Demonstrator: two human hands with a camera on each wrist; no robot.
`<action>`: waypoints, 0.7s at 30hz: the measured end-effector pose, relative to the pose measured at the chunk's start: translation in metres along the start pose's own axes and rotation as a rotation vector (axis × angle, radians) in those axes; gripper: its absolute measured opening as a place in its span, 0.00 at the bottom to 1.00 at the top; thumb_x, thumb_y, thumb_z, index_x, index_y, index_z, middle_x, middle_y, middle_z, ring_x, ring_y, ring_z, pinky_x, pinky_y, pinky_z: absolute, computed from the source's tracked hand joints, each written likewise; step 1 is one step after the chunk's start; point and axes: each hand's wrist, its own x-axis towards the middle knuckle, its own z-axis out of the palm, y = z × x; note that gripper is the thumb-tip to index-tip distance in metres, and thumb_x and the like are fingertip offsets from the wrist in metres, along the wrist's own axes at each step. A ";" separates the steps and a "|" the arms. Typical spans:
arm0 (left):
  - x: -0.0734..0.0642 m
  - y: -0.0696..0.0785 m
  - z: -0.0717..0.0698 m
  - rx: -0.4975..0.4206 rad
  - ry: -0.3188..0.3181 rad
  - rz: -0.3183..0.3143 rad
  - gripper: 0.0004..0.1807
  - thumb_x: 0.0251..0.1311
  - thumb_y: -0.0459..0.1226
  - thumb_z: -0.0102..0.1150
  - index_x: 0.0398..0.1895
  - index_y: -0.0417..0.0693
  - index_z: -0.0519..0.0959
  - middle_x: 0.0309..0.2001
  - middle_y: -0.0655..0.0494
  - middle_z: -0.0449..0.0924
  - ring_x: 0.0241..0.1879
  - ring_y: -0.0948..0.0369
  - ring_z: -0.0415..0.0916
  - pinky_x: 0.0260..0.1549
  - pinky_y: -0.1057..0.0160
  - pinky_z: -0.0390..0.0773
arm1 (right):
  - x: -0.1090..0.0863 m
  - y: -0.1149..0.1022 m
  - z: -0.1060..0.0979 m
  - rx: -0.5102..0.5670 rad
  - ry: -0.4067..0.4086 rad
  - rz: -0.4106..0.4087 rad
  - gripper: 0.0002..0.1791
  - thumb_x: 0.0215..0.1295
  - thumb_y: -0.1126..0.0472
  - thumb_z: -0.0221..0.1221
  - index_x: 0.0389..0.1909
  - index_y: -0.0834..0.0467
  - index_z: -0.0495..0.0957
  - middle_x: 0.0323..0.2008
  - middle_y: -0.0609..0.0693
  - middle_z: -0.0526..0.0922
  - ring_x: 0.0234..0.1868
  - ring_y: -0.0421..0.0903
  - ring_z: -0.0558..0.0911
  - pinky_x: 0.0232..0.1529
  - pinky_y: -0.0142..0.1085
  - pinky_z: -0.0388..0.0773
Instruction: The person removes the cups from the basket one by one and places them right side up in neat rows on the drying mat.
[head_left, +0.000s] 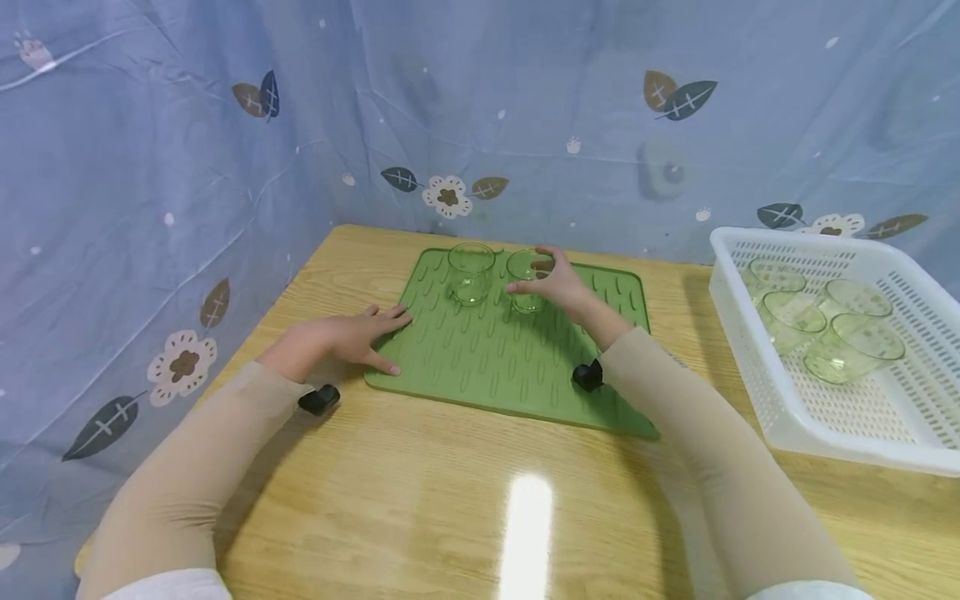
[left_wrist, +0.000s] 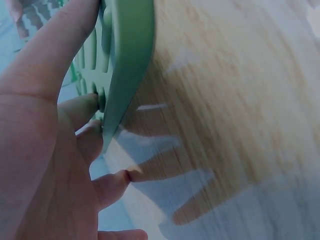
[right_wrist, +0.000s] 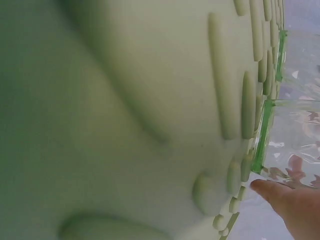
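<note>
A green drying mat (head_left: 480,358) with raised oval ridges lies on the wooden table. Two clear, green-tinted drinking glasses stand upright near its back edge. My right hand (head_left: 558,283) is curled round the right glass (head_left: 525,302), thumb in front and fingers at the far right of its rim. In the right wrist view, that glass (right_wrist: 287,135) has its thick base on the mat, beside a fingertip (right_wrist: 265,190). The left glass (head_left: 471,279) stands a little apart from it. With fingers spread, my left hand (head_left: 352,337) rests at the mat's left edge; the left wrist view shows its thumb along the mat (left_wrist: 127,60).
To the right is a white perforated plastic basket (head_left: 780,417), holding several similar glasses (head_left: 851,354). A blue patterned cloth (head_left: 562,108) hangs behind the wooden table (head_left: 390,483) and along its left side.
</note>
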 end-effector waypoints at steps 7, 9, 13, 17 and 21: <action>0.002 -0.002 0.000 -0.019 -0.009 0.009 0.59 0.64 0.61 0.63 0.84 0.48 0.40 0.83 0.42 0.29 0.77 0.33 0.26 0.65 0.21 0.43 | 0.000 0.001 -0.003 0.012 0.008 0.007 0.57 0.64 0.61 0.72 0.83 0.56 0.41 0.78 0.63 0.55 0.76 0.61 0.60 0.74 0.56 0.57; 0.003 -0.002 0.001 -0.022 -0.007 0.018 0.58 0.64 0.61 0.64 0.84 0.47 0.41 0.83 0.42 0.29 0.77 0.32 0.26 0.65 0.22 0.44 | -0.001 0.002 -0.004 0.012 0.011 0.008 0.58 0.63 0.62 0.72 0.83 0.56 0.42 0.78 0.63 0.56 0.76 0.61 0.60 0.74 0.56 0.57; 0.002 -0.002 0.004 -0.032 -0.003 0.037 0.57 0.65 0.58 0.65 0.84 0.44 0.42 0.82 0.40 0.31 0.77 0.31 0.27 0.67 0.24 0.47 | 0.000 0.008 -0.003 0.003 0.013 0.010 0.56 0.63 0.61 0.73 0.82 0.56 0.45 0.77 0.63 0.58 0.75 0.61 0.62 0.73 0.57 0.59; -0.001 -0.005 0.006 -0.038 0.008 0.054 0.57 0.65 0.57 0.65 0.84 0.41 0.44 0.82 0.37 0.32 0.76 0.29 0.28 0.66 0.24 0.48 | 0.002 0.009 0.000 -0.001 0.011 0.004 0.55 0.63 0.60 0.73 0.81 0.56 0.47 0.76 0.63 0.60 0.74 0.61 0.64 0.72 0.57 0.60; 0.002 -0.007 0.004 -0.032 0.027 0.073 0.57 0.65 0.58 0.65 0.84 0.41 0.44 0.82 0.37 0.32 0.76 0.28 0.28 0.65 0.23 0.48 | 0.001 0.004 0.000 0.007 0.019 0.001 0.54 0.64 0.60 0.72 0.81 0.56 0.47 0.76 0.63 0.60 0.74 0.61 0.64 0.72 0.57 0.60</action>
